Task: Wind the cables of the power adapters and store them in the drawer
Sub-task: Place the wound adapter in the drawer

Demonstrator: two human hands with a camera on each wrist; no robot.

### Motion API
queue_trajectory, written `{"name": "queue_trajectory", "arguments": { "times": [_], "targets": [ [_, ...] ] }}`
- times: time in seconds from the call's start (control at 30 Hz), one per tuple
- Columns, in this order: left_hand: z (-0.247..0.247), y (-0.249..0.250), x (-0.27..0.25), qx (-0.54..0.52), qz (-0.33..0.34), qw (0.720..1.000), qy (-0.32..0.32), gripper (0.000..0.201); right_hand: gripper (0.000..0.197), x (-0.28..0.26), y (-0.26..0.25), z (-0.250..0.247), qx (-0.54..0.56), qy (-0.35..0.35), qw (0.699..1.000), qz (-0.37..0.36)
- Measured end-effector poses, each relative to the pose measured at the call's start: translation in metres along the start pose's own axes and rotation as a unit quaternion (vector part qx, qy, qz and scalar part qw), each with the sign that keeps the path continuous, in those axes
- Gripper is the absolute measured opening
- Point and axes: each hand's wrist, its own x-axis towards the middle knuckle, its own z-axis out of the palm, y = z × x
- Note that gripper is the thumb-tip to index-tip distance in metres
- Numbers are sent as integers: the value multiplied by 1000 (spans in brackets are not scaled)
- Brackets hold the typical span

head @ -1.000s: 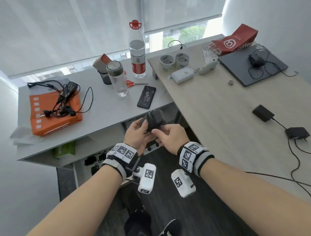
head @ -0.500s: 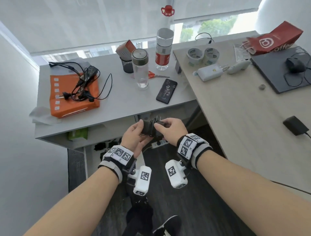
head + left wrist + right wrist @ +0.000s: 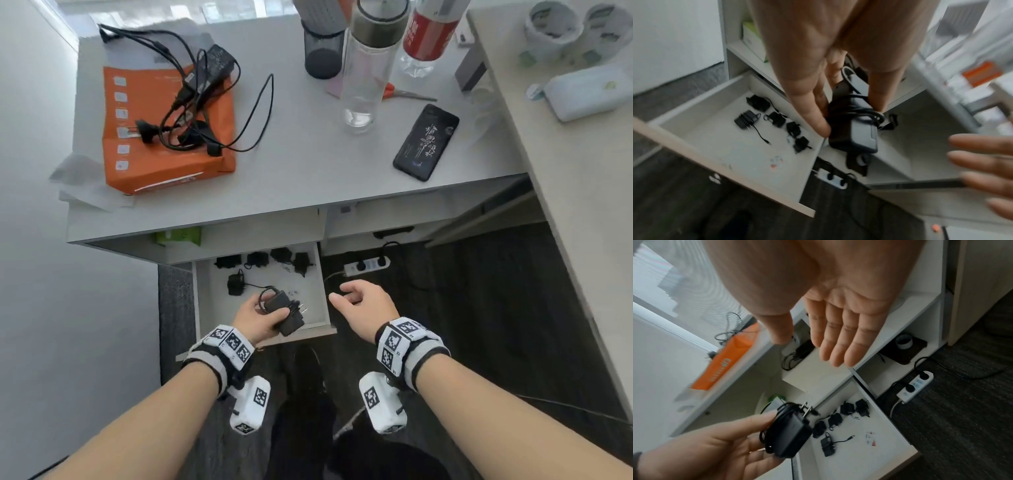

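My left hand (image 3: 263, 317) grips a black power adapter (image 3: 287, 313) with its cable wound round it, plug prongs pointing right, above the front of the open white drawer (image 3: 323, 298). The same adapter (image 3: 854, 129) shows between thumb and fingers in the left wrist view, and in the right wrist view the adapter (image 3: 790, 433) sits at lower left. My right hand (image 3: 356, 299) hovers empty just right of the drawer, fingers relaxed (image 3: 836, 340). Several small black adapters (image 3: 260, 262) lie at the drawer's back. A tangle of unwound adapters and cables (image 3: 191, 102) rests on an orange package (image 3: 164, 161).
The grey desk (image 3: 308, 164) carries a black phone (image 3: 426, 142), a clear bottle (image 3: 368, 65), a red-labelled bottle (image 3: 428, 34) and a dark cup (image 3: 322, 53). A white power strip (image 3: 368, 265) lies on the dark floor beside the drawer. A wooden desk (image 3: 589, 171) stands to the right.
Both hands held the wound adapter in front of the desk; now the right hand has let go and moved right. The left hand has lowered the adapter over the open drawer.
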Motion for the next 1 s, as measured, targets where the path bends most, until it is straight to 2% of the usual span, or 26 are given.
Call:
{"name": "queue_trajectory", "arguments": {
  "times": [0.07, 0.1, 0.2, 0.27, 0.37, 0.47, 0.5, 0.63, 0.77, 0.87, 1.0],
  "targets": [
    [-16, -19, 62, 97, 11, 995, 6, 51, 41, 31, 27, 14, -12, -1, 1000, 14],
    [-27, -40, 109, 142, 19, 990, 16, 55, 41, 47, 43, 21, -18, 0, 1000, 19],
    [-48, -80, 226, 208, 23, 977, 35, 51, 39, 102, 93, 43, -44, -2, 999, 30],
    [-38, -72, 255, 246, 40, 968, 37, 44, 38, 139, 129, 53, -64, 4, 997, 37],
    [-29, -93, 325, 330, 58, 940, 67, 52, 35, 196, 183, 69, -83, 19, 995, 47],
    [-30, -118, 390, 390, 51, 915, 91, 37, 35, 242, 226, 79, -96, 31, 994, 51],
    [-28, -128, 413, 391, 54, 913, 100, 39, 35, 257, 241, 82, -98, 35, 993, 51],
    [-18, -139, 446, 412, 50, 899, 142, 35, 37, 287, 270, 91, -114, 46, 992, 34],
    [-8, -142, 440, 431, 11, 886, 172, 70, 38, 286, 271, 97, -106, 48, 993, 26],
    [2, -127, 400, 455, 4, 872, 181, 75, 36, 262, 249, 88, -98, 35, 994, 26],
    [17, -91, 323, 535, 34, 839, 96, 55, 36, 211, 201, 62, -85, 37, 996, 14]
  ]
}}
